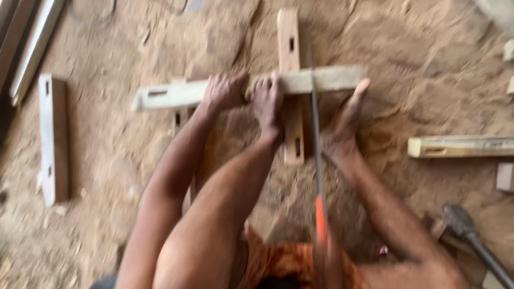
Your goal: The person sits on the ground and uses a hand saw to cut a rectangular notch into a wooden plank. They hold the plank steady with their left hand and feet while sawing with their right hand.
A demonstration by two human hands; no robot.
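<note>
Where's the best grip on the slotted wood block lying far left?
Mid-length of the slotted block, from above, with the hand spanning its narrow width. It lies flat on the sawdust floor, long and slim, both long edges free. The middle should balance it and avoids the end slots. The left hand grips the pale bar.

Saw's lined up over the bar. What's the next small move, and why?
Probably a short, light stroke of the saw, since its blade crosses the pale bar where it rests over the slotted block. The left hand grips the bar beside the blade, so it should hold firm, clear of the teeth.
</note>
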